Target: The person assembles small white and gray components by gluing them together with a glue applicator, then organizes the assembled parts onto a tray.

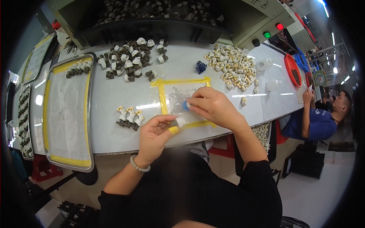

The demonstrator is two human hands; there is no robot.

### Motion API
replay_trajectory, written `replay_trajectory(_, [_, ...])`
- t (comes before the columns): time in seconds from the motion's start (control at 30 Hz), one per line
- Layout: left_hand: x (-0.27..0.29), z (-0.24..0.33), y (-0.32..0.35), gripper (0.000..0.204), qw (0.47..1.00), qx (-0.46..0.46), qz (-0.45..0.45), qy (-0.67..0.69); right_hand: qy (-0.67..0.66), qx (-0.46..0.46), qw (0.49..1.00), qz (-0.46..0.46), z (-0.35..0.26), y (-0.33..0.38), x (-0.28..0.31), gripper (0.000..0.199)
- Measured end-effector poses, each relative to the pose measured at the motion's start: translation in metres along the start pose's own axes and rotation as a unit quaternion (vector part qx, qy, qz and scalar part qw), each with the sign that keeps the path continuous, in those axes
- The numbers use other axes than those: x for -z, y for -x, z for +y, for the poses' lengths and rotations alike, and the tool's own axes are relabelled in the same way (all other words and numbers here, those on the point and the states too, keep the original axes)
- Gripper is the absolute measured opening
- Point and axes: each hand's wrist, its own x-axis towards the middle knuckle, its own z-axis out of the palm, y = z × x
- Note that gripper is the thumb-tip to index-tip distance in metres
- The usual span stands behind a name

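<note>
My left hand (153, 137), yellow tape round its thumb, is closed on a small white and dark figurine base (180, 121). To its right, my right hand (215, 107) pinches a small blue round piece (186, 105) with some white at its side; its exact kind is hard to make out. Both hands are over a square sheet edged with yellow tape (162, 99) and dotted with clear spots. Left of this sheet lie several joined figurines (130, 117) with white bodies, dark feet and yellow-trimmed tops. A heap of dark and white bases (129, 60) lies farther back.
A metal tray (90, 125) at left carries a short row of figurines. White-yellow small parts (232, 64) are heaped at back right, near a crumpled dark blue lump (201, 67) and clear bottles (273, 84). A machine (251, 26) stands behind; a co-worker (319, 119) sits at right.
</note>
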Motion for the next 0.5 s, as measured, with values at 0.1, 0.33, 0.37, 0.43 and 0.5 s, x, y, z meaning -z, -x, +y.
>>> replay_trajectory(0.1, [0.001, -0.001, 0.001, 0.026, 1.000, -0.012, 0.015, -0.009, -0.064, -0.055, 0.996, 0.026, -0.004, 0.004, -0.001, 0.021])
replay_trajectory(0.33, [0.000, 0.000, -0.002, 0.024, 1.000, -0.006, 0.012, 0.019, -0.241, -0.132, 0.959, 0.068, -0.019, 0.016, -0.001, 0.025])
replay_trajectory(0.37, [0.000, -0.001, -0.002, 0.024, 1.000, -0.006, 0.012, 0.019, -0.265, -0.137, 0.952, 0.070, -0.021, 0.016, -0.001, 0.026])
replay_trajectory(0.43, [0.001, -0.002, -0.002, 0.024, 1.000, -0.008, 0.010, 0.018, -0.277, -0.130, 0.949, 0.072, -0.023, 0.017, -0.003, 0.025])
replay_trajectory(0.5, [0.002, -0.003, -0.001, 0.024, 1.000, -0.009, 0.011, 0.018, -0.289, -0.124, 0.946, 0.074, -0.025, 0.017, -0.005, 0.025])
